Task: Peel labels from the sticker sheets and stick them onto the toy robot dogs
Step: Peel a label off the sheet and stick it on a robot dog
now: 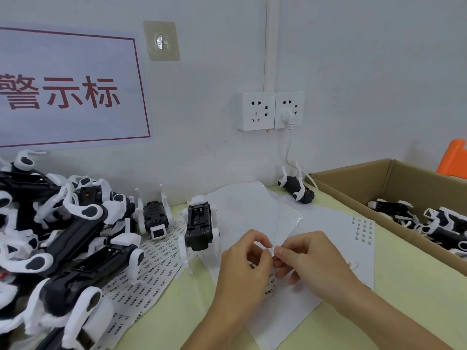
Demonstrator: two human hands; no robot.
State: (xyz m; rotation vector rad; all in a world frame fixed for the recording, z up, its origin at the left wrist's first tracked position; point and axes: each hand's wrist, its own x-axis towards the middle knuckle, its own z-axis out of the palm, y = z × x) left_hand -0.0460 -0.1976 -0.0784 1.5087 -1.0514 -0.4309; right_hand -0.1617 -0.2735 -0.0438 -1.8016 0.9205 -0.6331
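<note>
My left hand (245,263) and my right hand (310,258) meet over a white sticker sheet (283,306) on the table, fingertips pinching a small label between them at its upper edge. Just left of my hands a black-and-white toy robot dog (199,228) lies belly up. A second dog (155,218) lies upside down behind it. More printed sticker sheets (149,271) fan out under the dogs.
A pile of several toy dogs (58,223) fills the left side. A cardboard box (358,188) with more dogs stands at right. One dog (297,188) lies by the wall under the sockets (270,111). Blank backing sheets (247,205) lie behind my hands.
</note>
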